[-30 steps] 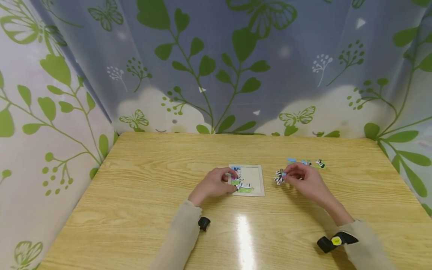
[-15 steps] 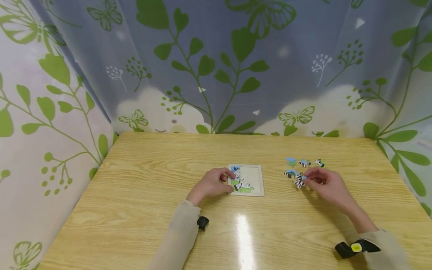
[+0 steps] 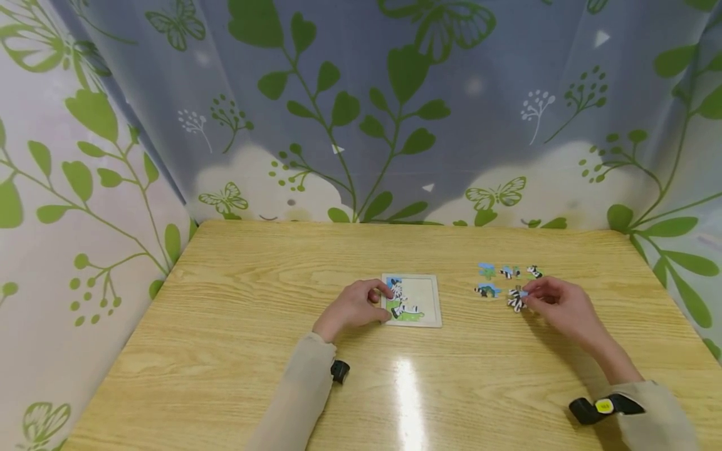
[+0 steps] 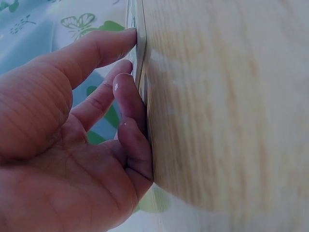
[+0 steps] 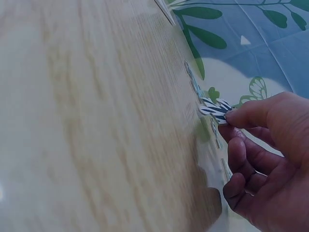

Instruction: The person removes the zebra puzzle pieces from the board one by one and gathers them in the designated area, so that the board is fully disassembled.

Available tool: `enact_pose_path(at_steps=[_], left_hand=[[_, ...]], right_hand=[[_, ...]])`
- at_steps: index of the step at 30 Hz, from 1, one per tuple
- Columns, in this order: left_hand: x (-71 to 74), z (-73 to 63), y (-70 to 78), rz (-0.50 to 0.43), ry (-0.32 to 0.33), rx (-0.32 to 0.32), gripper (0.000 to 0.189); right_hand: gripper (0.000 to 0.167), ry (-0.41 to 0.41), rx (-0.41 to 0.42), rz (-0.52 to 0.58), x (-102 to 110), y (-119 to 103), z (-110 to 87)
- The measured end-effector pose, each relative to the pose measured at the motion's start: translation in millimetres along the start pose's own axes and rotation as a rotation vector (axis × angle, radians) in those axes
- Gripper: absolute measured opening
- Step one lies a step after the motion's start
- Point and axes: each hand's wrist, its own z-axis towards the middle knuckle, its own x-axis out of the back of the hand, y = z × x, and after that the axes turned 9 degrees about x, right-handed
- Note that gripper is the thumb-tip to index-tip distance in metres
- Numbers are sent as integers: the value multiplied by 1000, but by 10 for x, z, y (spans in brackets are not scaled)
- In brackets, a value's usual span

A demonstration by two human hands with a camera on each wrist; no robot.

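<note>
A small square puzzle tray (image 3: 437, 307) lies mid-table, its left part filled with zebra and green pieces, its right part bare. My left hand (image 3: 355, 305) holds the tray at its left edge, thumb low and index finger higher; in the left wrist view the thumb tip meets the tray's edge and the other fingers curl against the table. To the right, my right hand (image 3: 566, 310) pinches a black-and-white striped puzzle piece (image 3: 515, 300) between thumb and fingertips. In the right wrist view that striped puzzle piece (image 5: 215, 110) is tilted, above the tabletop.
Several loose puzzle pieces lie behind and left of the right hand: a blue-green one (image 3: 486, 270), a blue-and-black one (image 3: 510, 272), a black-and-white one (image 3: 534, 272) and a darker one (image 3: 487, 290). A patterned curtain (image 3: 361, 125) stands behind the wooden table (image 3: 254, 282).
My right hand has moved right, away from the tray, with the striped puzzle piece, uncovering the loose pieces. The left hand stays at the tray's left edge.
</note>
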Motion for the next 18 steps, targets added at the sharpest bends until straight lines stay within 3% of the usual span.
enact_pose_path(at_steps=[18], left_hand=[[-21, 19, -15, -7, 12, 5, 27]], right_hand=[[21, -10, -13, -113, 3, 122, 159]])
